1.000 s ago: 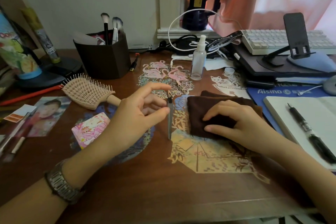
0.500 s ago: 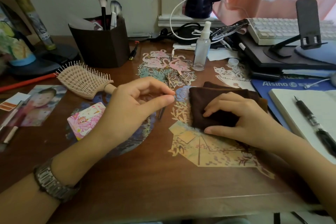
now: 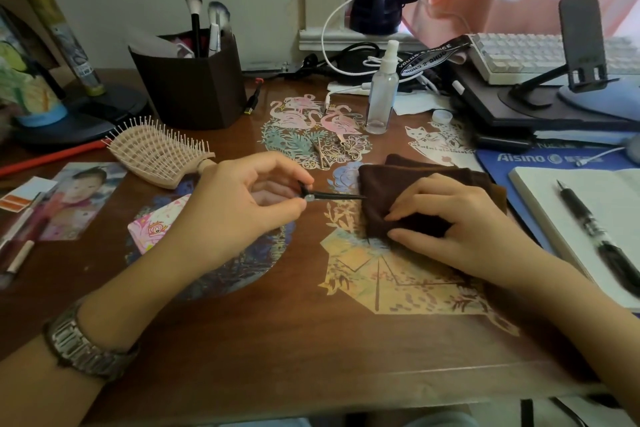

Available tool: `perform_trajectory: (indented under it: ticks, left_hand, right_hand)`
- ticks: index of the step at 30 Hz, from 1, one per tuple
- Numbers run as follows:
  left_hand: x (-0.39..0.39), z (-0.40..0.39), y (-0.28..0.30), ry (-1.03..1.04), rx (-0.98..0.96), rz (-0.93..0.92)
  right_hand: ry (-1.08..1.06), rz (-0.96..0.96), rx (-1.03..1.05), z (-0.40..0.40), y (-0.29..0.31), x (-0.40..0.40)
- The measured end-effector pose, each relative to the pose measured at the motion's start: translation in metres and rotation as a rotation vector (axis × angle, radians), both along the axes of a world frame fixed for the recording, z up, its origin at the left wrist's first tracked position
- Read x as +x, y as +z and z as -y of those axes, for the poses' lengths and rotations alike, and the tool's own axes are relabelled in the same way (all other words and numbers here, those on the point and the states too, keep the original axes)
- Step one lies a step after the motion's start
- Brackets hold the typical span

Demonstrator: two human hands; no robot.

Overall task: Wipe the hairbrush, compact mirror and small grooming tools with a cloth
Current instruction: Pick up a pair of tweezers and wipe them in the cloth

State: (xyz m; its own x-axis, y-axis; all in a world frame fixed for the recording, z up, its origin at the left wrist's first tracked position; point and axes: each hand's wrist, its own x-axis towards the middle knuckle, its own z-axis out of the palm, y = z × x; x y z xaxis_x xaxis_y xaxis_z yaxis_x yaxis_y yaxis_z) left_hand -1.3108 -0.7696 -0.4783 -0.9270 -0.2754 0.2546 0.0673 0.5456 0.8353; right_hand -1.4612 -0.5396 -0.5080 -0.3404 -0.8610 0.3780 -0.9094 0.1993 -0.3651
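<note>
On your desk (image 3: pixel 311 350) you have one hairbrush (image 3: pixel 157 152), one pink compact mirror (image 3: pixel 152 227) half hidden behind your left wrist, one folded brown cloth (image 3: pixel 391 194), two small metal tools (image 3: pixel 322 151) lying on the flamingo cut-out, and three makeup brushes in the dark holder (image 3: pixel 194 90). Your left hand (image 3: pixel 239 208) hovers at centre, its grip pinching one dark slim tool (image 3: pixel 332 196) between thumb and forefinger, tip pointing right at the cloth's edge. Your right hand (image 3: pixel 460 222) lies palm down on the cloth, fingers curled and nipping a fold
</note>
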Motion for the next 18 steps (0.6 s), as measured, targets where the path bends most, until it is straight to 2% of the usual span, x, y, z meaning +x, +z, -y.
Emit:
perform_trajectory:
  ticks: [6, 9, 18]
  left_hand:
    - [0.003, 0.005, 0.002, -0.002, -0.126, 0.137]
    - [0.005, 0.002, 0.002, -0.065, -0.111, 0.178]
    - [0.000, -0.009, -0.008, -0.147, -0.111, 0.240]
  right_hand:
    - [-0.131, 0.160, -0.201, 0.000, 0.005, 0.001]
    - [-0.182, 0.271, -0.279, 0.000, 0.006, 0.003]
    - [-0.086, 0.120, -0.043, 0.004, 0.002, 0.005]
